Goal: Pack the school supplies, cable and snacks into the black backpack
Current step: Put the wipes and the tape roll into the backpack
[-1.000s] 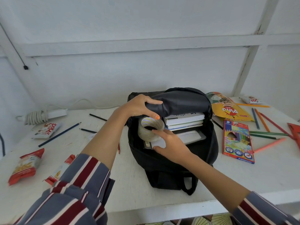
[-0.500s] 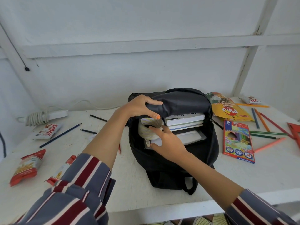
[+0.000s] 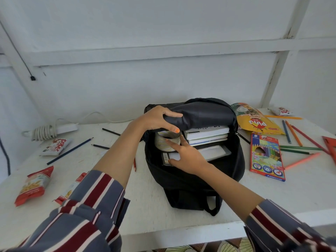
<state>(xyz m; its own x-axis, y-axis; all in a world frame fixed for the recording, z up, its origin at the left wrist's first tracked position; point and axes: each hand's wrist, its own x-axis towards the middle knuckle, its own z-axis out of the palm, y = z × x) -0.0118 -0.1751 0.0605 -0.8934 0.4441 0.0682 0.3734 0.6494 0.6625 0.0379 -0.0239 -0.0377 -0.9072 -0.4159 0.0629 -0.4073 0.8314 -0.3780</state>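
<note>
Tape roll (image 3: pixel 164 144) pushed deeper beside books (image 3: pixel 207 136) by open-fingered right hand (image 3: pixel 189 157); left hand (image 3: pixel 156 118) grips backpack flap (image 3: pixel 203 115).

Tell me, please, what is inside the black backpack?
Inside the black backpack: a tape roll, stacked books and a flat white packet. The right hand covers part of the packet; anything beneath is hidden.

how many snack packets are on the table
5: red bag, half-hidden red packet and white packet left of the backpack; yellow bag and small packet right of it. More may be hidden.
</note>
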